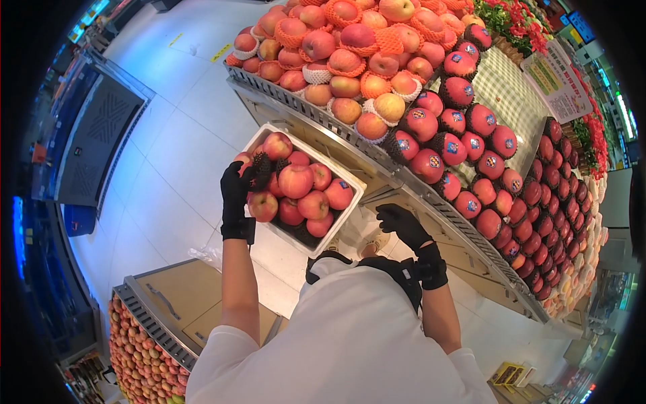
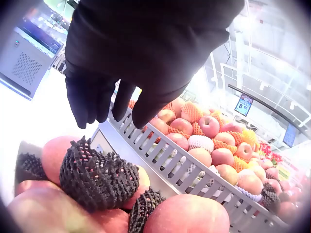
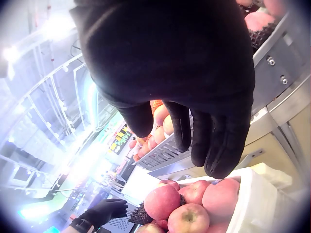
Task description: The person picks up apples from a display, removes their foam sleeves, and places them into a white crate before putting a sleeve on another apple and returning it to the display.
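A white foam box (image 1: 350,214) holds red apples (image 1: 296,180), some in black foam nets (image 2: 97,177). The left hand (image 1: 235,195), black-gloved, is over the box's left edge beside a netted apple; in the left wrist view this hand (image 2: 141,53) hangs above the fruit, fingers pointing down and apart from the thumb, with nothing seen between them. Off the box's right side, the gloved right hand (image 1: 402,225) hovers with fingers loosely extended, holding nothing. From the right wrist, that hand (image 3: 175,73) appears above the box rim (image 3: 243,194).
A slatted display stand (image 1: 296,101) borders the box at the upper right, piled with netted apples (image 1: 346,60) and stickered dark red apples (image 1: 454,148). Another fruit stand (image 1: 155,337) is at lower left. A sign (image 1: 555,81) and red flowers stand at the far right.
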A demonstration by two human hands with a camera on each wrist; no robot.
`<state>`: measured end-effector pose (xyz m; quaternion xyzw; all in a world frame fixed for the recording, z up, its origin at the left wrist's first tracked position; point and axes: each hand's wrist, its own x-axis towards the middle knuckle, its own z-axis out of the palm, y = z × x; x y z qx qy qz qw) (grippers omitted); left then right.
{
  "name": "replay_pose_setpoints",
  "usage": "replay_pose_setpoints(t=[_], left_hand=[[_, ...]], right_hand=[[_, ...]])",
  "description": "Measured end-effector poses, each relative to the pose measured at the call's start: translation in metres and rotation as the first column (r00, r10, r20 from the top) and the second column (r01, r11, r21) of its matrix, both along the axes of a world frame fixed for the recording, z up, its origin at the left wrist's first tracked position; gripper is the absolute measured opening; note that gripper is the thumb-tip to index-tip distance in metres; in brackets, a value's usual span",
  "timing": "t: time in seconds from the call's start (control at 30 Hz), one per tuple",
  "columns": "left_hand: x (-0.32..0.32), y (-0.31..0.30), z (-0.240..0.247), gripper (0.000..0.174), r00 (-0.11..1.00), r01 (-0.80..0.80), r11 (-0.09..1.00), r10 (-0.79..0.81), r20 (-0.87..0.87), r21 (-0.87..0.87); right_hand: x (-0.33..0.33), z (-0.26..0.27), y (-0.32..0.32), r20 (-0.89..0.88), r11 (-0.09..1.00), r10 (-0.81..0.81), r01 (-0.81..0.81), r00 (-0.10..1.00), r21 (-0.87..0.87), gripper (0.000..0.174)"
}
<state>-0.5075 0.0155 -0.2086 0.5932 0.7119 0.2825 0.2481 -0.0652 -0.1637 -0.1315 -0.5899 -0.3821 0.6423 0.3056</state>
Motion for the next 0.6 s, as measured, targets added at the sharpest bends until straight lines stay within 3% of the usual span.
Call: replay_pose_setpoints(t=[0.1, 0.2, 0.6], left_hand=[[0.005, -0.005, 0.002, 0.045, 0.996, 0.020, 0.998, -0.025, 0.081, 0.060], [0.013, -0.010, 0.018, 0.042, 0.988, -0.008, 1.000, 0.008, 0.153, 0.003], [0.031, -0.024, 0.039, 0.031, 0.975, -0.043, 0.990, 0.012, 0.224, 0.135]], right_hand=[[0.002, 0.001, -0.001, 0.011, 1.000, -0.006, 0.006, 1.000, -0.016, 0.035], [0.004, 0.002, -0.005, 0.017, 0.999, -0.032, 0.032, 0.999, -0.008, 0.034], [0.017, 0.010, -0.018, 0.006, 0.991, -0.131, 0.131, 0.991, -0.001, 0.033]])
